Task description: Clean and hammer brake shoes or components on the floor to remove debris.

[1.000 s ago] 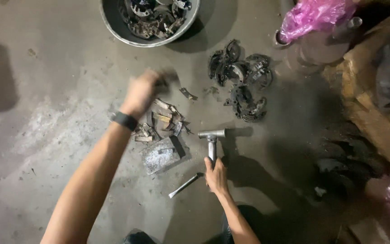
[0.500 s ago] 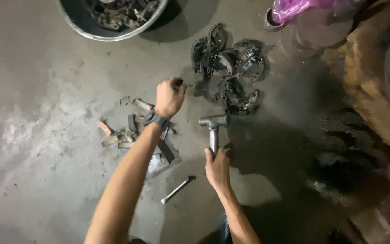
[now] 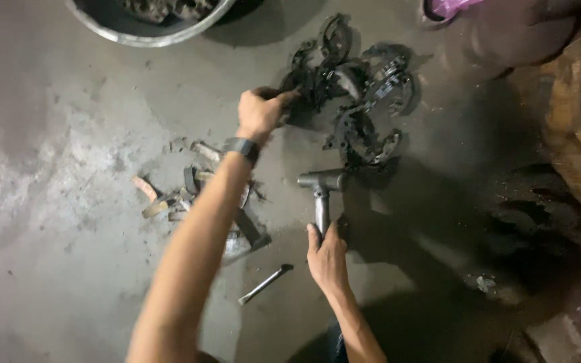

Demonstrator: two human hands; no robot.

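My left hand [image 3: 261,111], with a dark band at the wrist, reaches forward and closes its fingers on a dark curved metal part at the near edge of a pile of brake shoes [image 3: 358,87] on the concrete floor. My right hand [image 3: 327,255] grips the handle of a grey metal hammer [image 3: 321,191], whose head rests on the floor just below the pile. Broken brownish lining pieces [image 3: 183,191] lie under my left forearm.
A round metal basin [image 3: 149,30] holding dark parts stands at the top left. A thin metal rod [image 3: 263,286] lies on the floor near my right hand. Pink plastic [image 3: 452,7] and dark clutter fill the right side.
My left hand has swung from over the lining pieces toward the pile of brake shoes and closed on one part. The hammer and my right hand stay put; the view has shifted.
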